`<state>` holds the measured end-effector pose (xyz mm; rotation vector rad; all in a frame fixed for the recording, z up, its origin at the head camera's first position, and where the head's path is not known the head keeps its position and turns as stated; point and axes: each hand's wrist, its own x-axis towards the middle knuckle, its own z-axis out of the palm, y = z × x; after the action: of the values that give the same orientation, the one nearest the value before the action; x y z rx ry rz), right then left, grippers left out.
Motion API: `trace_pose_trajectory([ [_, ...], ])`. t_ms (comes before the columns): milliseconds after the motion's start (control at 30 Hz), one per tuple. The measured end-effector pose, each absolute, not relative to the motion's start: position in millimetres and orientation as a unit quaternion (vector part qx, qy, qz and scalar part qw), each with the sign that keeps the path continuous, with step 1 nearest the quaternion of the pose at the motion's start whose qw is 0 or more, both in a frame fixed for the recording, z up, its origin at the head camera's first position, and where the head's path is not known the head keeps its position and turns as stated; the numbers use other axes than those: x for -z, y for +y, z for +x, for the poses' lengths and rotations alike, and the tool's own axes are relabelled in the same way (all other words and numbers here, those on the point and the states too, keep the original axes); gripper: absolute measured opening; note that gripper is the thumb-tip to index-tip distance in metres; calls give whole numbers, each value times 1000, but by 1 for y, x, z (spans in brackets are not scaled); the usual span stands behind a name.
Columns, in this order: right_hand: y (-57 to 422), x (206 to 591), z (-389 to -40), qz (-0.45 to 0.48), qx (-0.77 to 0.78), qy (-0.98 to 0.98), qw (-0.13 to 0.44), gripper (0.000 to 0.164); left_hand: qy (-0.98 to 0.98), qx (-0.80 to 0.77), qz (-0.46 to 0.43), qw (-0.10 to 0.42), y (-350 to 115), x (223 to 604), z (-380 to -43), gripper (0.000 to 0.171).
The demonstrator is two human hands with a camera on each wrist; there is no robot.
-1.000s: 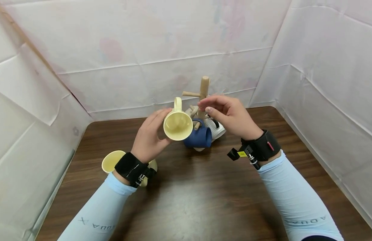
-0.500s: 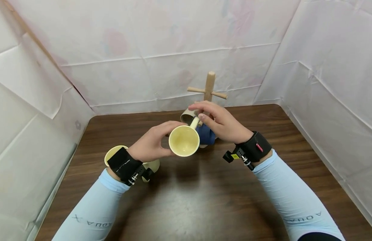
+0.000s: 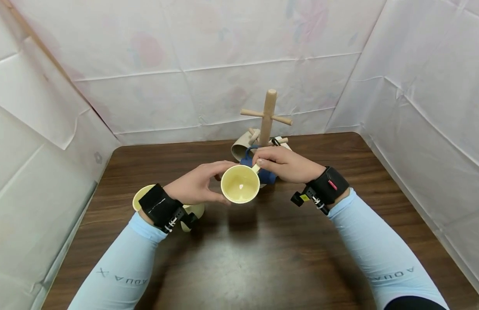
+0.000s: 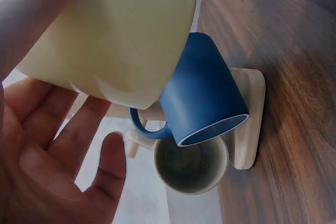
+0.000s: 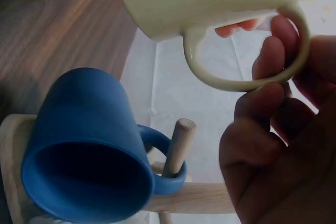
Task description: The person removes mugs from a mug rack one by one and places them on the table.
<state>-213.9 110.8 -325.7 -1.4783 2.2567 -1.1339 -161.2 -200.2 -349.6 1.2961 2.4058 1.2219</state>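
Note:
A pale yellow mug is held above the table, its mouth facing the head camera. My left hand holds its body from the left, thumb on one side and fingers on the other. My right hand pinches the mug's handle, fingers passing through the loop in the right wrist view. Just behind stands a wooden mug tree with bare upper pegs. On its lower pegs hang a blue mug and a greyish-beige mug. A white mug with a black handle is mostly hidden by my right hand.
Another yellow mug stands on the brown wooden table at left, partly behind my left wrist. Beside it is a pale yellow object, also partly covered. White sheeting encloses the back and sides.
The yellow mug has come down and slightly right, its handle turning from upward toward the right. My right hand has moved from beside the tree's post onto the mug's handle.

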Motion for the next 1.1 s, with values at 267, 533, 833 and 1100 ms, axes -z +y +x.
trace_pose_trajectory([
  [267,122,340,-214,-405,449,779,165,29,839,-408,355,60,-211,356,-155,68],
  [533,117,371,-183,-320,576,720,220,27,874,-427,217,-85,-217,364,-132,40],
  [833,74,428,-123,-248,669,688,134,19,796,-534,161,-235,-208,369,-125,25],
  [1100,46,444,-86,-178,701,682,104,17,781,-541,145,-279,-200,362,-115,22],
])
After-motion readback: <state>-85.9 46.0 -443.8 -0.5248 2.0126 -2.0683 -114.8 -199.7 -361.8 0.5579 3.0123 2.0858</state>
